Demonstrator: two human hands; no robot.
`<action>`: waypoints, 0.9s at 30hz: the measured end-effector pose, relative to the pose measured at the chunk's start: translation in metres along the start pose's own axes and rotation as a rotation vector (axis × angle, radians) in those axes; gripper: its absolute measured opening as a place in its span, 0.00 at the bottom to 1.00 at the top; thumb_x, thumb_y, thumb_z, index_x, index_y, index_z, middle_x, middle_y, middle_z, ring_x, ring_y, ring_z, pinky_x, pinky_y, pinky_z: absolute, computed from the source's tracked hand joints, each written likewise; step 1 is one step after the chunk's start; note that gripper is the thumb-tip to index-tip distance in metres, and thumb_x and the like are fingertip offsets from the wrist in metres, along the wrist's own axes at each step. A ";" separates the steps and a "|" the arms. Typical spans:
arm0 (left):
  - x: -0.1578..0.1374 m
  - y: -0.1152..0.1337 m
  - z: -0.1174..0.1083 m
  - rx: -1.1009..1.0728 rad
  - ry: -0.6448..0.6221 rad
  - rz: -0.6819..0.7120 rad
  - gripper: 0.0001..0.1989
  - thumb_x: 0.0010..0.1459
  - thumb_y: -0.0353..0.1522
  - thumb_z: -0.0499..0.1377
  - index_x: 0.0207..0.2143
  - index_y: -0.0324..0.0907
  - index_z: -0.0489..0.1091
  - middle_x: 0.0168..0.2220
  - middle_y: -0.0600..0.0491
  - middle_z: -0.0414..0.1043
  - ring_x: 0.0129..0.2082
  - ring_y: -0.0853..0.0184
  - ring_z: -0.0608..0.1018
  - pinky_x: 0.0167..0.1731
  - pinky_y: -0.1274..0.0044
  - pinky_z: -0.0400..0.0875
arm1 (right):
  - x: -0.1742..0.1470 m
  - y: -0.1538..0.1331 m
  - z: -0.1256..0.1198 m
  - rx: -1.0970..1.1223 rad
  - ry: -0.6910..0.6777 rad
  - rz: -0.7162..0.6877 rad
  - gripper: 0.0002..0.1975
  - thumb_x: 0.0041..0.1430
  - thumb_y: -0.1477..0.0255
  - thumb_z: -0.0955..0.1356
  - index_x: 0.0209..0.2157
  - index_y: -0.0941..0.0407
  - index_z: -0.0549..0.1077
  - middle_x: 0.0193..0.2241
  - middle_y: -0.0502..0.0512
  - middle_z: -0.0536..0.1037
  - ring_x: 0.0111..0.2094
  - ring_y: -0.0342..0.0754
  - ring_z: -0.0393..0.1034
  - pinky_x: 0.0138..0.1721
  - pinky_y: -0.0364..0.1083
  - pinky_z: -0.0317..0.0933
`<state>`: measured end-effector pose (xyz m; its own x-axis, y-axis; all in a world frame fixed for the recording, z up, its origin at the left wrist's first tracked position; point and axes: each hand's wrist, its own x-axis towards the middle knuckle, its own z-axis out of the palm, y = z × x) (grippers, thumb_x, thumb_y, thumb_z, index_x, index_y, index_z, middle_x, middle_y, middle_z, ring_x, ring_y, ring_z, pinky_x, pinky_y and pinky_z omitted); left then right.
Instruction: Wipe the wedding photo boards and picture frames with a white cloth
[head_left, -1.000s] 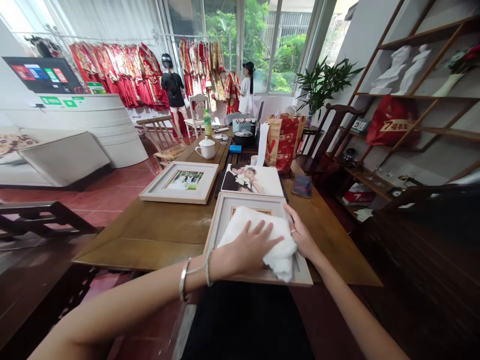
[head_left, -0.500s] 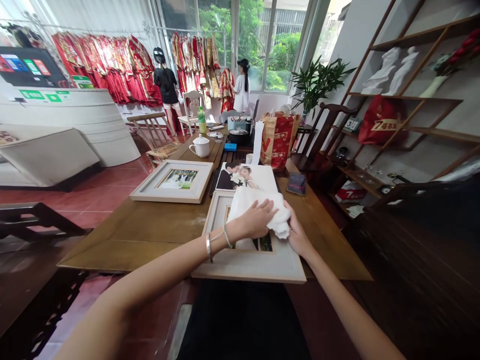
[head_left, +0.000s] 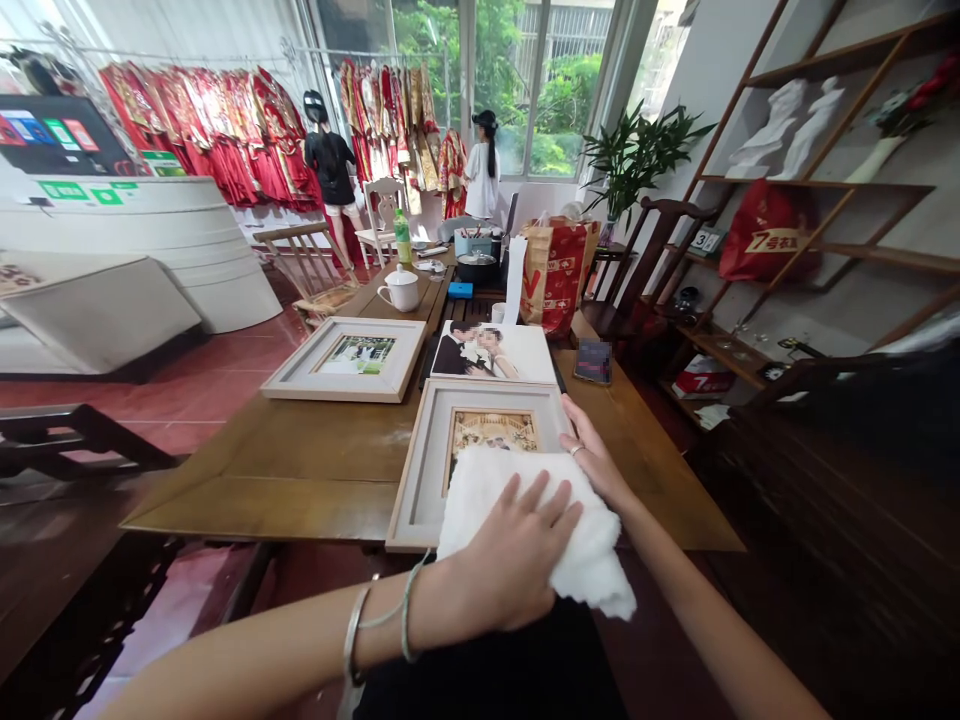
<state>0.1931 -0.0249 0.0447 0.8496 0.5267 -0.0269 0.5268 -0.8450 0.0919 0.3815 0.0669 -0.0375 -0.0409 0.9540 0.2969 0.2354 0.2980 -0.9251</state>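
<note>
My left hand [head_left: 517, 545] lies flat on a white cloth [head_left: 480, 480], fingers spread, pressing it over the lower right part of a picture frame [head_left: 420, 480]. The cloth hangs past the frame's near edge and hides much of the photo [head_left: 495, 428] inside. At the frame's right edge, my right hand [head_left: 596, 455] grips its side, with the thumb along the edge. Some of its fingers are hidden. Just beyond the frame lies a photo panel of a couple [head_left: 517, 352]. A second picture frame [head_left: 341, 385] rests on the table to the left.
The wooden table [head_left: 300, 470] also bears a lidded white cup [head_left: 403, 290], a green bottle [head_left: 403, 238], a blue box [head_left: 460, 290], a paper bag [head_left: 559, 270] and a dark phone-like object [head_left: 593, 361]. Two people stand by the clothes racks. Shelves [head_left: 817, 190] stand at right.
My left hand has drawn the cloth from the frame's upper part toward me, past the near edge, uncovering the photo's top. My right hand stays at the frame's right side.
</note>
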 end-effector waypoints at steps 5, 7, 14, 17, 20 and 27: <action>0.035 -0.031 0.003 0.132 -0.017 -0.278 0.37 0.52 0.32 0.58 0.62 0.38 0.48 0.65 0.40 0.44 0.63 0.46 0.50 0.56 0.51 0.53 | -0.001 0.007 0.001 -0.010 0.009 -0.081 0.31 0.57 0.63 0.64 0.61 0.50 0.54 0.66 0.53 0.49 0.66 0.51 0.41 0.65 0.55 0.39; 0.049 -0.049 0.000 0.166 0.006 -0.362 0.36 0.53 0.30 0.58 0.63 0.40 0.48 0.65 0.40 0.43 0.64 0.47 0.49 0.56 0.51 0.52 | -0.001 0.010 0.001 -0.041 0.009 -0.092 0.32 0.56 0.66 0.65 0.61 0.50 0.54 0.65 0.54 0.50 0.65 0.51 0.43 0.65 0.55 0.38; 0.051 -0.072 -0.006 0.171 0.006 -0.448 0.37 0.53 0.31 0.58 0.63 0.43 0.48 0.66 0.41 0.42 0.62 0.36 0.48 0.51 0.45 0.55 | -0.001 0.009 0.001 -0.104 0.006 -0.110 0.32 0.55 0.76 0.62 0.61 0.49 0.53 0.65 0.52 0.51 0.66 0.48 0.42 0.65 0.56 0.36; 0.020 -0.046 -0.008 0.126 -0.081 -0.360 0.38 0.51 0.29 0.57 0.63 0.45 0.46 0.66 0.44 0.44 0.62 0.38 0.51 0.51 0.46 0.56 | -0.002 0.005 0.002 -0.117 0.015 -0.104 0.32 0.53 0.78 0.62 0.61 0.50 0.54 0.65 0.52 0.52 0.66 0.49 0.42 0.65 0.56 0.35; -0.017 -0.014 -0.012 0.033 -0.160 -0.231 0.41 0.50 0.29 0.57 0.64 0.43 0.42 0.66 0.45 0.41 0.63 0.40 0.46 0.55 0.46 0.51 | -0.003 0.000 0.003 -0.129 0.024 -0.087 0.33 0.52 0.79 0.61 0.61 0.50 0.55 0.64 0.51 0.53 0.65 0.49 0.43 0.65 0.56 0.35; -0.028 -0.001 -0.006 0.006 -0.158 -0.240 0.43 0.50 0.27 0.57 0.65 0.46 0.39 0.67 0.47 0.37 0.64 0.43 0.44 0.56 0.47 0.48 | -0.001 0.001 0.001 -0.096 0.018 -0.129 0.33 0.49 0.82 0.61 0.58 0.51 0.58 0.63 0.53 0.56 0.64 0.50 0.46 0.65 0.56 0.37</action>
<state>0.1689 -0.0380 0.0513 0.6941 0.6908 -0.2024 0.7127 -0.6991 0.0580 0.3811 0.0662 -0.0387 -0.0599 0.9072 0.4163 0.3211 0.4124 -0.8525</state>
